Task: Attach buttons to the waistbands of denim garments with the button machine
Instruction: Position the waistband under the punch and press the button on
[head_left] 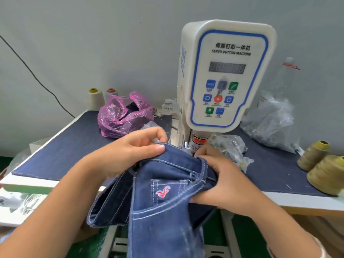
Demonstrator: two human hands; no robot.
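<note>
A dark blue denim garment point(163, 198) with white stitching and a small red embroidered mark hangs over the table's front edge. Its waistband end reaches up to the base of the white servo button machine point(227, 71). My left hand point(130, 151) pinches the waistband's top corner, thumb on the cloth. My right hand point(223, 175) grips the waistband from the right, fingers curled round the folded denim, close to the machine's red-labelled press head point(200, 140). The press point itself is hidden behind the cloth and my fingers.
The table point(55, 149) has a dark blue cover. A pink plastic bag point(122, 116) lies at the back left with two thread cones point(95, 99) behind it. Clear bags of metal parts point(270, 123) sit to the right of the machine. Olive thread cones point(323, 164) stand at the right edge.
</note>
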